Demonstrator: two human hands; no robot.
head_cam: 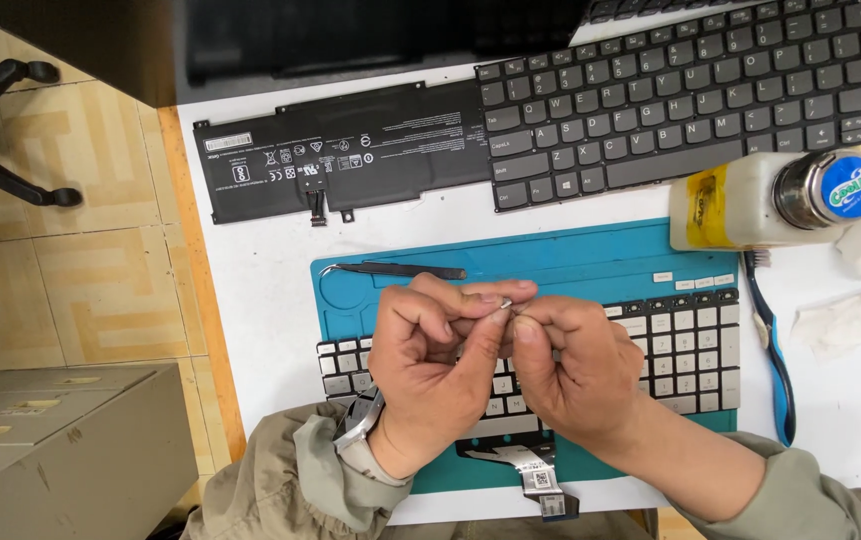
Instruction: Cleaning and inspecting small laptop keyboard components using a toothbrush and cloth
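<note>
Hands meet above white laptop keyboard [685, 350] on teal silicone mat [570, 255]; left hand [430, 365] and right hand [570, 365] both pinch one tiny pale keycap piece [506, 303] at fingertips, centre frame; black tweezers [395, 270] lie at eleven o'clock, long axis left-right, nearer left hand.

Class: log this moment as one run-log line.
left hand: pinches tiny pale part | right hand: fingers meet it | below: white keyboard on blue mat | tweezers lie untouched
</note>
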